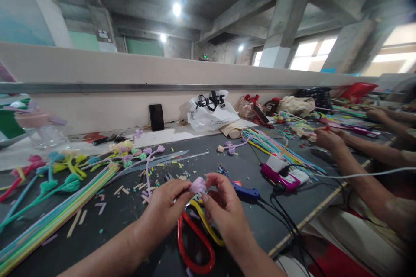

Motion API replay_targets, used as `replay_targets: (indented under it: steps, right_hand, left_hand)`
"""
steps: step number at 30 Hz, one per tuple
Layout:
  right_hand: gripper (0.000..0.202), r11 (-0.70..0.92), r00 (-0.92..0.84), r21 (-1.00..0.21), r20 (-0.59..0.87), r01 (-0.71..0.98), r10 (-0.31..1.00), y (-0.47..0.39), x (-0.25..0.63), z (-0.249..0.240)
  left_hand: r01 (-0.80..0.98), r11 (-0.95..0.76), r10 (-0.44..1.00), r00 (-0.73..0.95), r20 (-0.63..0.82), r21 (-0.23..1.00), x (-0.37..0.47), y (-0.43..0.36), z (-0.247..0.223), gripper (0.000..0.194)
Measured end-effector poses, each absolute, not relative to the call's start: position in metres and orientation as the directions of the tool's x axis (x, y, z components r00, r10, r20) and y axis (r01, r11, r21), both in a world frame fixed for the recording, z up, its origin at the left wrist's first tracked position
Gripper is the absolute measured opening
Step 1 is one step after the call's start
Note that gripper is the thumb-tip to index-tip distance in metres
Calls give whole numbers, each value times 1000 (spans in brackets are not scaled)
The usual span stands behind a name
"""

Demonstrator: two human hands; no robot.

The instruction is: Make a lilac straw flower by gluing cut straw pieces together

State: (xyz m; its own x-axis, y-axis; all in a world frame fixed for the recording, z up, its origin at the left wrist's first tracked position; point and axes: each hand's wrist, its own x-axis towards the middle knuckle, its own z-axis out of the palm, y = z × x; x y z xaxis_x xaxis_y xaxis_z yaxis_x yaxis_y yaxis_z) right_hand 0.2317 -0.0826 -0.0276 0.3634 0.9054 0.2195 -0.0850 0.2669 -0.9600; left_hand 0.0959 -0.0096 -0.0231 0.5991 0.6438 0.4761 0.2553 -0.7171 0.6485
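Between my two hands is a small lilac flower (198, 185), pale and ruffled, its exact material hard to make out. My left hand (167, 201) pinches it between thumb and fingertips. My right hand (224, 201) curls around its other side, thumb and forefinger at the petals. Beneath my hands lie scissors with one red and one yellow handle loop (196, 246); their blades are mostly hidden by my left hand. A blue-handled corded tool (245, 191) rests just beyond my right hand.
Coloured strips (61, 216) and finished-looking flower stems (69, 184) lie left. Cut scraps dot the dark table. A magenta power strip (281, 178) with cables sits right. A phone (156, 117) and white bag (211, 112) stand at the back. Co-workers' hands (329, 138) work at right.
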Motion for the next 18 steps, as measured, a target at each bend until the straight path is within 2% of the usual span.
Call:
replay_targets:
  steps: [4, 7, 10, 12, 14, 16, 18]
  right_hand:
    - [44, 262, 255, -949, 213, -176, 943, -82, 232, -28]
    - [34, 270, 222, -952, 235, -147, 947, -82, 233, -29]
    - [20, 250, 239, -956, 210, -152, 948, -81, 236, -29]
    - [16, 239, 247, -948, 185, -211, 951, -80, 240, -29]
    - [15, 229, 260, -932, 156, -279, 953, -78, 246, -29]
    - [15, 222, 273, -902, 123, -370, 954, -78, 251, -28]
    - [13, 210, 251, -861, 100, -464, 963, -78, 255, -26]
  left_hand:
    - [291, -744, 629, 608, 484, 601, 95, -10, -25, 18]
    - [306, -776, 599, 631, 493, 552, 95, -14, -24, 19]
    - [274, -717, 623, 666, 411, 641, 96, -18, -17, 18]
    - [216, -578, 636, 723, 269, 787, 97, -19, -9, 17]
    - [146, -368, 610, 783, 120, 918, 96, -17, 0, 23]
    - [90, -117, 642, 767, 6, 989, 94, -13, 8, 29]
    - [11, 58, 726, 686, -49, 998, 91, -7, 11, 26]
